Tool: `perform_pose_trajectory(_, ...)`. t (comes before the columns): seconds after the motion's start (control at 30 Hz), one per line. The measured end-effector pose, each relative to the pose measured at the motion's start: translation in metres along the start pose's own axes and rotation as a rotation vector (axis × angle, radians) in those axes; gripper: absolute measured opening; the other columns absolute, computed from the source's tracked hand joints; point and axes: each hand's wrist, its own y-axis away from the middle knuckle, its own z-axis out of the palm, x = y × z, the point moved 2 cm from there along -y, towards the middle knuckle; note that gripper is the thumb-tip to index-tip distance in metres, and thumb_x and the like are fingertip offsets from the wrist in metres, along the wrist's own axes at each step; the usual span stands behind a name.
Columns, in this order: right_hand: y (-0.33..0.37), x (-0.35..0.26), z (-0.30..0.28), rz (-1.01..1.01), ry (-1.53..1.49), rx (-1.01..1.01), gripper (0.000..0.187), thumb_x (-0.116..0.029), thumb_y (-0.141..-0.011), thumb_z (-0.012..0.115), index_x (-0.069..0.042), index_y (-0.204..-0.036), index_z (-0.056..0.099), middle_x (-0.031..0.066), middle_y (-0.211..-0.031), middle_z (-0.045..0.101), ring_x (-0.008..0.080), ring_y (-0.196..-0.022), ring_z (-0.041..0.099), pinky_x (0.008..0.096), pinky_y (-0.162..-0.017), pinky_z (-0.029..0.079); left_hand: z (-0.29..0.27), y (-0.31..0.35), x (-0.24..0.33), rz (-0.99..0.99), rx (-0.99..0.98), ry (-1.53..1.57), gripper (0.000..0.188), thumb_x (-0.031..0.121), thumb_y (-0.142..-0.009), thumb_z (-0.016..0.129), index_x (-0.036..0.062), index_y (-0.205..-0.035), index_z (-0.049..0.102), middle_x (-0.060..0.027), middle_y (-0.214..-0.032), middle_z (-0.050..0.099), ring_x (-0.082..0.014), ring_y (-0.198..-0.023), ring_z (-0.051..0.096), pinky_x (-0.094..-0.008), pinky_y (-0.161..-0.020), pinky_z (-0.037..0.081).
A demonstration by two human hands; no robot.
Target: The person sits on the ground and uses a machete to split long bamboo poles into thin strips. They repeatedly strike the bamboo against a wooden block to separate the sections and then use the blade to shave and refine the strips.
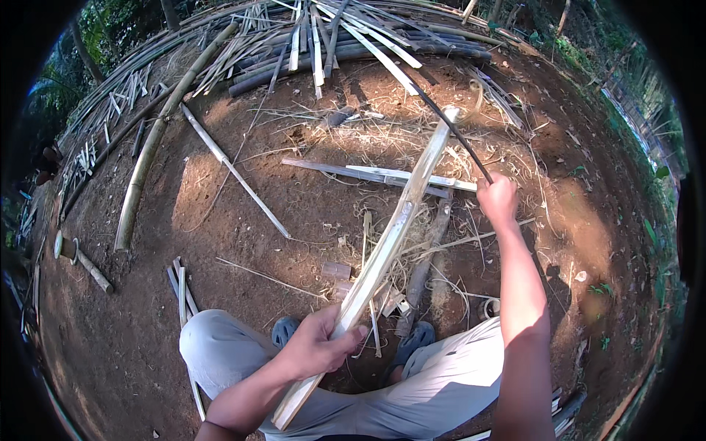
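Gripping near the low end, left hand (315, 345) has fingers wrapped shut on a split bamboo slat (390, 239) whose long axis runs 7 to 1 o'clock. Farther out, right hand (498, 197) is fisted round a dark blade (448, 126) meeting the slat's far tip.

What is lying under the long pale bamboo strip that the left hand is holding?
Under the bamboo strip lie bare earth, dry shavings, two flat slats and a dark log. Where they cross, the strip covers them.

Bamboo slat's (382, 250) lower stretch behind left hand (312, 349).
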Motion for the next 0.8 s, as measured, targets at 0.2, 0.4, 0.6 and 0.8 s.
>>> perform_pose_trajectory(0.2,0.045,-0.043,0.012,-0.567,0.009,0.117,0.017,-0.022,-0.080,0.067,-0.007,-0.074,0.063,0.0185,-0.071,0.068,0.0413,-0.070,0.067,0.0496,-0.069,0.054,-0.003,-0.005,-0.007,-0.070,-0.010,-0.004,0.021,0.018,-0.098,0.061,0.0035,-0.109,0.052,0.0050,-0.062,0.049,-0.0028,-0.046,0.044,-0.0220,-0.040,0.034)
perform_pose_trajectory(0.4,-0.025,0.087,-0.008,0.307,0.174,0.126,0.024,-0.021,-0.079,0.067,0.002,-0.081,0.071,0.0256,-0.081,0.069,0.0407,-0.083,0.069,0.0457,-0.074,0.054,-0.001,0.009,-0.009,0.150,-0.006,-0.068,0.014,0.018,-0.098,0.061,0.0059,-0.099,0.054,0.0067,-0.062,0.047,-0.0019,-0.046,0.040,-0.0211,-0.041,0.030)
perform_pose_trajectory(0.6,-0.024,0.092,0.001,0.348,-0.575,0.150,0.032,-0.022,-0.084,0.071,-0.002,-0.063,0.057,0.0069,-0.055,0.058,0.0202,-0.050,0.055,0.0383,-0.053,0.044,-0.013,-0.010,0.002,0.076,0.033,0.166,0.022,0.025,-0.102,0.055,0.0068,-0.092,0.050,0.0042,-0.062,0.042,-0.0038,-0.045,0.037,-0.0224,-0.039,0.031)
perform_pose_trajectory(0.8,0.027,-0.025,-0.023,0.301,-1.059,-0.217,0.036,-0.035,-0.094,0.068,-0.001,-0.084,0.065,-0.0067,-0.053,0.042,0.0047,-0.041,0.039,0.0233,-0.038,0.030,0.002,-0.018,0.000,0.153,-0.040,0.111,0.032,0.034,-0.106,0.046,0.0048,-0.092,0.050,0.0009,-0.060,0.042,-0.0071,-0.043,0.038,-0.0238,-0.039,0.033)
